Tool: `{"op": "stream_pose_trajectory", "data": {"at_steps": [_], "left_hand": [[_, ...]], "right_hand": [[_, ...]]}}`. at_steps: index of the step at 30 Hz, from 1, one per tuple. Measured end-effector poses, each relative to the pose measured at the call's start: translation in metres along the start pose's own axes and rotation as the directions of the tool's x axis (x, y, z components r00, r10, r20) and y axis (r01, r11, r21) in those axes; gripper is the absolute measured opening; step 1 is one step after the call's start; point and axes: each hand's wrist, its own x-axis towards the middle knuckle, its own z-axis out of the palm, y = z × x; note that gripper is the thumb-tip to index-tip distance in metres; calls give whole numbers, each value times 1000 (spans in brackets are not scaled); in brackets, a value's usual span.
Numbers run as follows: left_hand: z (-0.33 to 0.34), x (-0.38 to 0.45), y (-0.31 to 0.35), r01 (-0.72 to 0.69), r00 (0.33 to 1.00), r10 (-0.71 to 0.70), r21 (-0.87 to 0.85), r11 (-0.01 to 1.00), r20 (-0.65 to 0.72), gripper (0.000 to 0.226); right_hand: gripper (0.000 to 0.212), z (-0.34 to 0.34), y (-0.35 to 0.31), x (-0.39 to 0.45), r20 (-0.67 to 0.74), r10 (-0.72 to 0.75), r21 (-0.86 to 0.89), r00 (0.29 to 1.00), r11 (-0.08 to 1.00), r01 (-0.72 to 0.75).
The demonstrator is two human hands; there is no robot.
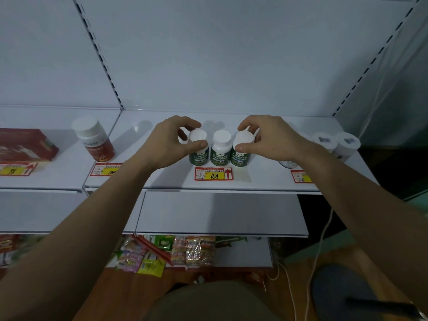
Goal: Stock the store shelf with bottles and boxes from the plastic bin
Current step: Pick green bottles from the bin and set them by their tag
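1. Shelf (pixel 162 181): three bottles in a row at centre, left bottle (pixel 198 150), middle bottle (pixel 221 149), right bottle (pixel 242 150), touching or nearly so.
2. Price tag (pixel 213 174): before the row.
3. Larger bottle (pixel 95 139): well left.
4. Box (pixel 25 144): farther left.

Three green-label bottles (pixel 221 148), one red-label bottle (pixel 95 139), one red box (pixel 25 144), four price tags (pixel 213 174).

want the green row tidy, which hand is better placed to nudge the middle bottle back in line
Either, barely. The middle bottle stands free between both; the left hand and right hand each grip an outer bottle's cap beside it.
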Motion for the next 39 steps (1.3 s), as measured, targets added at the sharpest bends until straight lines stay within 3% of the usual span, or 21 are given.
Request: {"op": "stream_pose_trajectory", "data": {"at_steps": [5, 39], "left_hand": [[6, 0, -5, -10, 1000, 9, -25, 1000, -9, 35], [9, 0, -10, -17, 999, 19, -40, 999, 31, 43]], "right_hand": [[39, -5, 1, -1, -1, -9, -6, 1000, 1000, 9], [41, -5, 0, -2, 59, -5, 18, 998, 1000, 4]]}}
